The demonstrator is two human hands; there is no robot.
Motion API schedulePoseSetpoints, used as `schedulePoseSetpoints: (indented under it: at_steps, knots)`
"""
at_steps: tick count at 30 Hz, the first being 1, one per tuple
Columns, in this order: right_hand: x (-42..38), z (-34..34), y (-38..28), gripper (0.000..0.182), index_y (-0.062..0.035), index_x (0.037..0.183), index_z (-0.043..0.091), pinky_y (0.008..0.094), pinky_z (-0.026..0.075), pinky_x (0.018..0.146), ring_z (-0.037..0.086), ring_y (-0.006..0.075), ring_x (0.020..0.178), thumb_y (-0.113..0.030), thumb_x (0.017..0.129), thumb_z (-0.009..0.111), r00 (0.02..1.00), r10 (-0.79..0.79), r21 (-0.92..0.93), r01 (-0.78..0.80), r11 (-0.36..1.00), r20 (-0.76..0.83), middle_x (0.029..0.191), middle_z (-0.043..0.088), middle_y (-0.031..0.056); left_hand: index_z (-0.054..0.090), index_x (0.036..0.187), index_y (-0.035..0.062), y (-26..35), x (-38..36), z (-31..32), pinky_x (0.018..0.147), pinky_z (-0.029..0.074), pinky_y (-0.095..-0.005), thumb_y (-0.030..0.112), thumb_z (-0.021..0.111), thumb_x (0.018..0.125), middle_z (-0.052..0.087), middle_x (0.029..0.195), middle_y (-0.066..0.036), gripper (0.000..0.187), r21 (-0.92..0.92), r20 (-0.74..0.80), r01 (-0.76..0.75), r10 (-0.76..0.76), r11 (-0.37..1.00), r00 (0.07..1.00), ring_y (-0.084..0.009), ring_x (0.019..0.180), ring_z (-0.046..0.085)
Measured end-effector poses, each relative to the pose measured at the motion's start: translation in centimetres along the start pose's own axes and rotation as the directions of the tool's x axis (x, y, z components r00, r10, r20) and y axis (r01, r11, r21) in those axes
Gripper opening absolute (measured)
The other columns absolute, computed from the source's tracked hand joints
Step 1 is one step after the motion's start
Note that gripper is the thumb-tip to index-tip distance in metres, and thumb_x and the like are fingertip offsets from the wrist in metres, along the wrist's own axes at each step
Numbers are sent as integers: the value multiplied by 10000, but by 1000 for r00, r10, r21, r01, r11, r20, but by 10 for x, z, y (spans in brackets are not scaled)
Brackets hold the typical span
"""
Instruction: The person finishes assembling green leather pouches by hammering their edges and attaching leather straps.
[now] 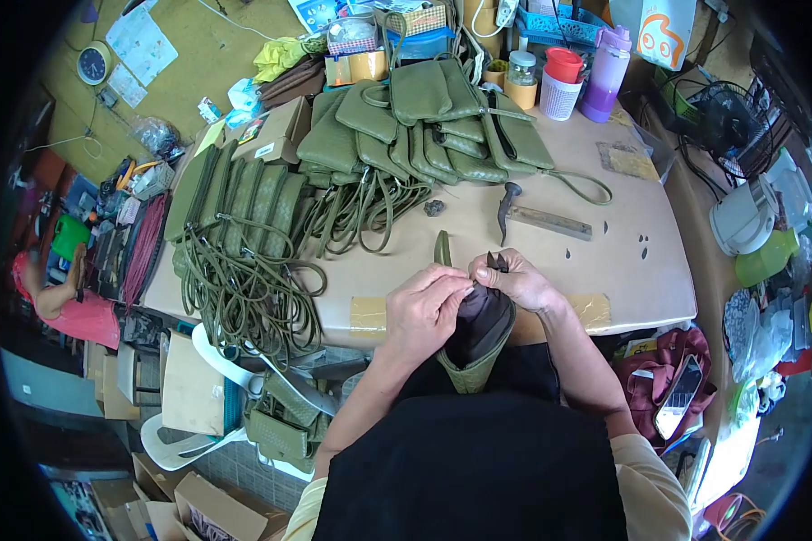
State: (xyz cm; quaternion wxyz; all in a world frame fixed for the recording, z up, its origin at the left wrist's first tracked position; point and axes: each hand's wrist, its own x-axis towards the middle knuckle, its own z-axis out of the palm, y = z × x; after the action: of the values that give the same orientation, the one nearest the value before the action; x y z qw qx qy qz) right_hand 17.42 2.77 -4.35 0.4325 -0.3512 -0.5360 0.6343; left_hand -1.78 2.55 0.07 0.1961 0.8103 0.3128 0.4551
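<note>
An olive green bag (468,377) hangs open at the table's front edge, close to my body, with its dark lining (480,326) showing. My left hand (424,307) is closed, its fingertips pinching the bag's upper edge. Beside it, my right hand (521,281) is closed around a small dark pointed tool (496,261), which looks like thread snips. Its fingers also meet the bag's rim, near the left fingertips. A green strap loop (442,247) rises behind my left hand. What lies between the fingertips is too small to make out.
Green bags (424,135) with straps pile up at the back, and more (244,203) lie at the left. A hammer (541,219) rests beyond my hands. Cups and a purple bottle (606,77) stand behind. Another person (72,307) is at far left. A phone (678,397) lies right.
</note>
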Motion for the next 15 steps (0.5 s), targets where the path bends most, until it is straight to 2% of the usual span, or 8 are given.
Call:
schedulePoseSetpoints:
  at_steps: [4, 6, 7, 9, 11, 12, 13, 15]
  knots:
    - [1, -2, 18, 269, -57, 839, 624, 217, 394, 678, 449, 43, 725, -313, 910, 665, 999, -40, 80, 39, 996, 11, 757, 538, -78, 673, 826, -2, -17, -6, 5, 600, 507, -250, 3, 705, 791, 665, 800, -93, 48, -84, -9, 22, -23, 996, 1000, -168, 657, 635]
    - [1, -2, 22, 274, -57, 846, 630, 220, 395, 689, 450, 42, 736, -321, 909, 666, 999, -36, 78, 35, 996, 7, 753, 536, -81, 633, 846, 3, -26, -10, 5, 562, 466, -219, 64, 663, 869, 616, 736, -33, 71, -339, 82, 268, -256, 902, 963, -93, 610, 564]
    - [1, -1, 24, 280, -57, 854, 636, 224, 397, 701, 451, 41, 747, -330, 909, 666, 999, -33, 74, 32, 997, 3, 749, 534, -84, 633, 846, 3, -27, -11, 5, 562, 466, -219, 64, 663, 869, 616, 736, -33, 71, -339, 84, 271, -258, 901, 963, -93, 610, 564]
    - [3, -3, 26, 290, -46, 883, 632, 240, 413, 716, 481, 59, 752, -333, 906, 667, 1000, -8, 53, 8, 999, 7, 794, 564, -52, 605, 871, 16, -29, -13, 4, 529, 427, -197, 129, 616, 928, 562, 706, 8, 126, -418, 256, 534, -469, 735, 845, -44, 599, 501]
    - [3, -2, 25, 305, -35, 912, 629, 257, 429, 731, 510, 78, 757, -337, 902, 668, 1000, 17, 28, -17, 999, 13, 838, 594, -21, 603, 871, 20, -33, -13, 4, 522, 427, -199, 139, 614, 931, 562, 707, 7, 134, -404, 278, 585, -514, 703, 811, -45, 598, 502]
    - [3, 4, 17, 291, -22, 944, 618, 287, 452, 747, 560, 131, 767, -306, 899, 666, 974, -177, -282, 130, 950, -145, 918, 605, 36, 601, 870, 23, -34, -14, 3, 516, 427, -200, 149, 612, 934, 562, 708, 6, 142, -389, 298, 634, -559, 669, 773, -47, 598, 504]
    - [0, 10, 9, 283, -10, 976, 607, 316, 475, 763, 609, 184, 778, -275, 895, 663, 889, -397, -579, 203, 790, -229, 997, 615, 92, 601, 870, 23, -34, -14, 3, 516, 427, -200, 149, 612, 934, 562, 708, 6, 142, -388, 297, 636, -563, 667, 771, -47, 598, 504]
    - [-9, 18, -9, 262, -13, 1007, 601, 353, 490, 766, 625, 248, 805, -229, 874, 671, 851, -410, -672, 95, 735, -329, 1030, 591, 129, 597, 866, 21, -32, -13, 2, 512, 431, -202, 153, 617, 932, 564, 699, 2, 148, -352, 280, 656, -594, 667, 754, -51, 602, 509]
